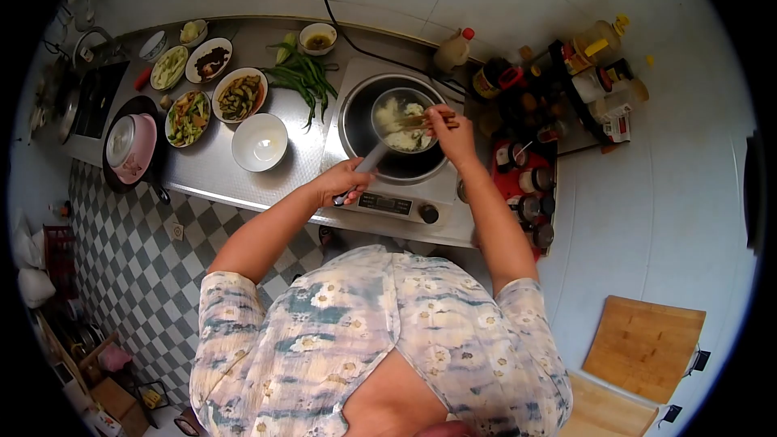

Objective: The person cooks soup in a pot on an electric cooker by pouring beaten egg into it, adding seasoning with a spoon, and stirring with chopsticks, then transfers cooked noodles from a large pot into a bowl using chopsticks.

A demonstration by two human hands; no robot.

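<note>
Over the wok [354, 113] on the cooktop, my left hand [346, 184] is wrapped round the grey handle of a wide round ladle [379, 117]. Pale yellow and white food pieces [402, 123] lie in its bowl; their kind I cannot make out. My right hand [453, 137] grips wooden chopsticks [417, 121], whose tips reach into the pale food. Just left of the cooktop stands a white bowl [259, 142] with a shiny inside.
Several filled dishes, including a plate of mixed vegetables [188, 119], stand on the steel counter [212, 176]. Green peppers [303, 81] lie behind the white bowl. Bottles and jars [530, 182] crowd the right side. A black power cord [340, 23] runs behind the cooktop.
</note>
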